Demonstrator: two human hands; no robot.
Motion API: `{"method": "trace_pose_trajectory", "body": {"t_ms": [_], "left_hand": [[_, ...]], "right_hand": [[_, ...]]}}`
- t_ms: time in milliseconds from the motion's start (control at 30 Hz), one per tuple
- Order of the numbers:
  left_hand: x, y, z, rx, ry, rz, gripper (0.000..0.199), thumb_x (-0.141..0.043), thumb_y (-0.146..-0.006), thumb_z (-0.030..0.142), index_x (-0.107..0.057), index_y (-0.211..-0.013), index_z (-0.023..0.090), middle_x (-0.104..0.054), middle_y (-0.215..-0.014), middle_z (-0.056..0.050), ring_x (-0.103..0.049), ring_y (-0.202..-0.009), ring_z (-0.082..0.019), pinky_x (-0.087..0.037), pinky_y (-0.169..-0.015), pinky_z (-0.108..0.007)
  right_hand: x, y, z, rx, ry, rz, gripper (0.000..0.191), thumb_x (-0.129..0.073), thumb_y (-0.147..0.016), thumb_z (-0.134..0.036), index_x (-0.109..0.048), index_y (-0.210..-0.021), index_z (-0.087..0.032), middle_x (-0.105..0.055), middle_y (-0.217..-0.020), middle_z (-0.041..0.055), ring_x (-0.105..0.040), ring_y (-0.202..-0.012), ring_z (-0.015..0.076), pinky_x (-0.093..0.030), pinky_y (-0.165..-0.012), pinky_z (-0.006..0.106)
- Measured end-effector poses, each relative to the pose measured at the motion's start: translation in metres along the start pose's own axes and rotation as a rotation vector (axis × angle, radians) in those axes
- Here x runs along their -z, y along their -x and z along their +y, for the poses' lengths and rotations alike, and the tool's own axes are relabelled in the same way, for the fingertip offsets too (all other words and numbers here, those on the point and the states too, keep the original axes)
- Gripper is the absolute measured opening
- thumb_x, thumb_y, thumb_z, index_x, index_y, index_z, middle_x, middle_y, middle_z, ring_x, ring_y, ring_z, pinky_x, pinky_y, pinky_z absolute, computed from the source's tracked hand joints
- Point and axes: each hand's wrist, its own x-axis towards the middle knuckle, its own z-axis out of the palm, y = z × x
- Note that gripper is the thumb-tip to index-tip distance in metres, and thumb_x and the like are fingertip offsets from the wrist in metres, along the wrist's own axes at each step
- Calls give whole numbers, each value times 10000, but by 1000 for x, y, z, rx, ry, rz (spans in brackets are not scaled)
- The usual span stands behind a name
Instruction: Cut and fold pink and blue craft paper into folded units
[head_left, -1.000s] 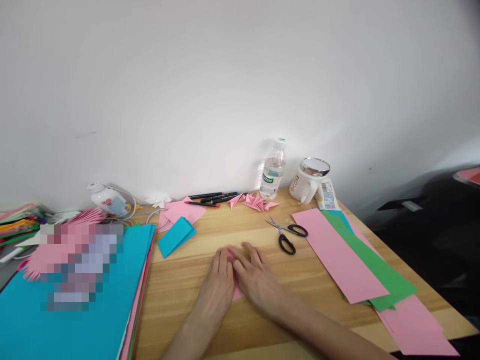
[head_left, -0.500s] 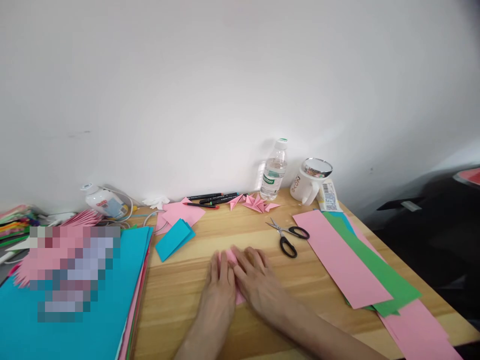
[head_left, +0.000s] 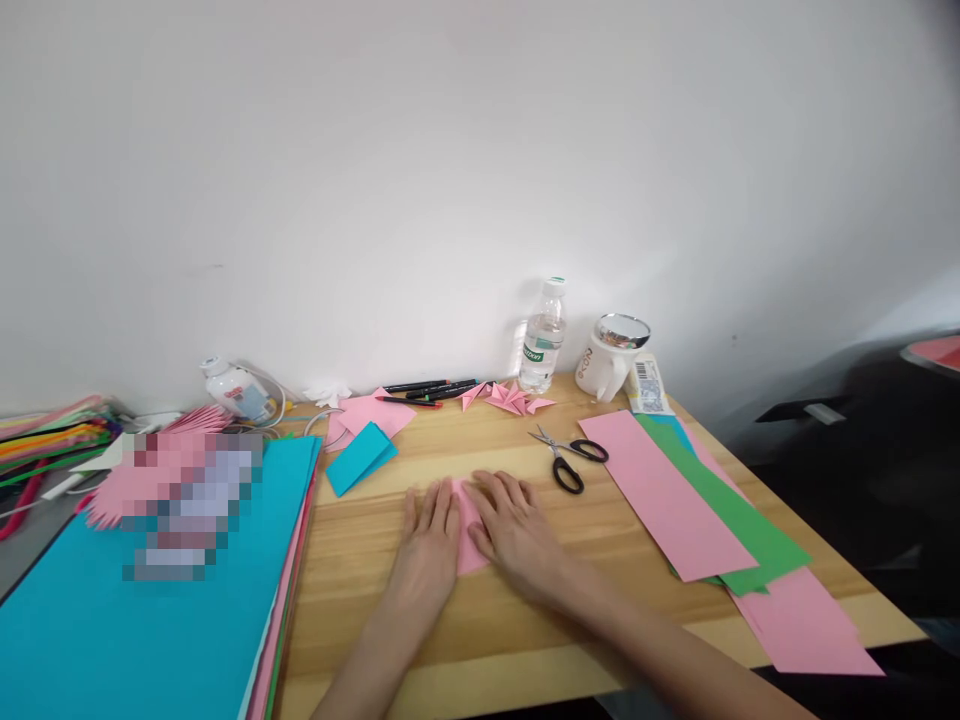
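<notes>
A small pink paper [head_left: 471, 545] lies flat on the wooden table [head_left: 360, 620], partly covered by both hands. My left hand [head_left: 429, 545] rests palm down with its fingers stretched out, its inner edge on the paper's left side. From the right, my right hand [head_left: 517, 525] lies over the paper's other side, fingers spread and thumb pointing inward. Neither hand grips anything. Beyond my right hand are open scissors with black handles [head_left: 568, 475]. Folded blue paper [head_left: 361, 458] sits past my left hand.
A large blue paper stack [head_left: 187, 640] covers the left side. Pink strips [head_left: 667, 490] and green paper [head_left: 772, 550] lie right. Along the wall stand a water bottle [head_left: 542, 345] and a white mug [head_left: 606, 365], near pens [head_left: 420, 387] and folded pink pieces [head_left: 510, 398].
The view has shifted a little. My hands have moved apart slightly, and more of the small pink paper shows between them. My left fingers now lie flatter.
</notes>
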Motion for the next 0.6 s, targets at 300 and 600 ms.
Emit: {"method": "trace_pose_trajectory", "body": {"t_ms": [300,600], "left_hand": [[8,-6,-2,-61,-13,-4,433,-359,-806,52,-505,-1214,26,-514,-1285,-193,-454,-1209,-284,-338,-1017,-443],[-2,-4,-4,-77,26,86,462,-389,-880,306,-485,-1245,40,-500,-1299,-196,-441,-1216,-308,-338,-1002,-463]], "right_hand": [[18,-11,7,81,96,-88,568,-532,-810,-510,-451,-1266,-181,-472,-1278,129,-403,-1104,302,-351,-880,432],[22,-35,2,62,233,-293,1037,-691,-490,-688,-379,-1318,-146,-430,-1279,193,-451,-1014,338,-418,-764,437]]}}
